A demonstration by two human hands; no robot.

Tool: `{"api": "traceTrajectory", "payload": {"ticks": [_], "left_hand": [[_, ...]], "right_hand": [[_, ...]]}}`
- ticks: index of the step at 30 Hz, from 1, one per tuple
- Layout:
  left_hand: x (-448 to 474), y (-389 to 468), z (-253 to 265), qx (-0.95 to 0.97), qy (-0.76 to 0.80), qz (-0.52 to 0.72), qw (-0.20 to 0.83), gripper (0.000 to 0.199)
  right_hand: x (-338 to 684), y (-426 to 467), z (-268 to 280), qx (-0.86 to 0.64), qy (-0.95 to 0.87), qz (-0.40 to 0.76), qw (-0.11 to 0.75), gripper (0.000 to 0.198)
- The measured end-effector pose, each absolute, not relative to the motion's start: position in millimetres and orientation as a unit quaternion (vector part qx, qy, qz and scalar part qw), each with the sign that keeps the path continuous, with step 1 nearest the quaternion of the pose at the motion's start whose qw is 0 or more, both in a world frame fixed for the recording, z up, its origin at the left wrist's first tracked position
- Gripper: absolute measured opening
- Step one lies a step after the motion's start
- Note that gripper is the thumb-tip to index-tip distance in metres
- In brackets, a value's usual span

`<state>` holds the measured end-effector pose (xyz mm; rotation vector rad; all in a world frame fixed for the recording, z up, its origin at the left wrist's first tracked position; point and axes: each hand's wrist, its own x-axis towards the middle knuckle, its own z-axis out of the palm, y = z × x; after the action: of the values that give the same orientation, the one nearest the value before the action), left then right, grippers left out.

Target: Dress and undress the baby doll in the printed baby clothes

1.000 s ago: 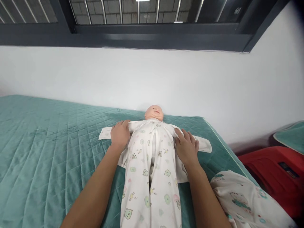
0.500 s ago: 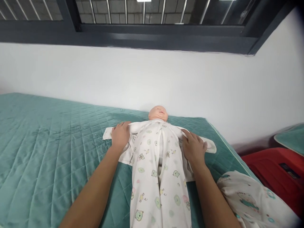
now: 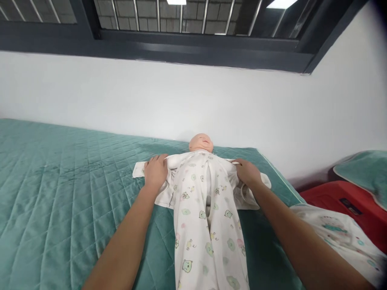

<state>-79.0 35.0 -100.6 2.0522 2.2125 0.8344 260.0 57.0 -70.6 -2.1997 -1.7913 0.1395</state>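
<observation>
A baby doll (image 3: 200, 142) lies on its back on a green quilted mat, its bald head by the wall. White baby clothing (image 3: 199, 209) with green bear prints covers its body, the front partly parted in the middle. Plain white sleeves spread out to both sides. My left hand (image 3: 156, 171) is closed over the sleeve on the left, whose cuff (image 3: 138, 169) sticks out past the hand. My right hand (image 3: 248, 172) pinches the upper edge of the sleeve on the right. The doll's arms are hidden in cloth.
The green quilted mat (image 3: 60, 193) reaches a white wall (image 3: 121, 96) below a dark-framed barred window. At right lie another printed white cloth (image 3: 341, 229), a red plastic object (image 3: 326, 195) and a folded green cloth (image 3: 363, 171).
My right hand has turned and shifted from lying over the right sleeve to pinching its upper edge. The left hand stays at its sleeve. The view has shifted slightly.
</observation>
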Motion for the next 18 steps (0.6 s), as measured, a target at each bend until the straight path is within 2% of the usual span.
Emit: {"api": "traceTrajectory", "payload": {"ticks": [4, 7, 9, 13, 16, 18], "left_hand": [[-78.3, 35.8, -100.0, 0.653, 0.711, 0.262, 0.011, 0.036], [-77.4, 36.0, -99.5, 0.649, 0.713, 0.265, 0.014, 0.036], [-76.8, 35.9, -98.7, 0.648, 0.713, 0.266, 0.017, 0.036], [-76.3, 35.4, -95.9, 0.646, 0.714, 0.267, 0.024, 0.035], [-76.9, 34.6, -93.1, 0.647, 0.712, 0.271, 0.034, 0.033], [-77.3, 34.1, -91.1, 0.646, 0.713, 0.270, 0.042, 0.029]], "right_hand": [[238.3, 47.2, -52.8, -0.735, -0.655, 0.031, 0.173, 0.045], [200.2, 30.3, -24.4, -0.683, -0.688, 0.002, 0.245, 0.049], [168.4, 21.7, -6.2, -0.639, -0.720, 0.034, 0.268, 0.044], [102.7, 23.9, 4.7, -0.476, -0.862, 0.079, 0.152, 0.038], [62.9, 37.6, -8.3, -0.410, -0.911, 0.022, 0.023, 0.032], [44.7, 47.6, -19.2, -0.398, -0.917, -0.021, -0.023, 0.027]]}}
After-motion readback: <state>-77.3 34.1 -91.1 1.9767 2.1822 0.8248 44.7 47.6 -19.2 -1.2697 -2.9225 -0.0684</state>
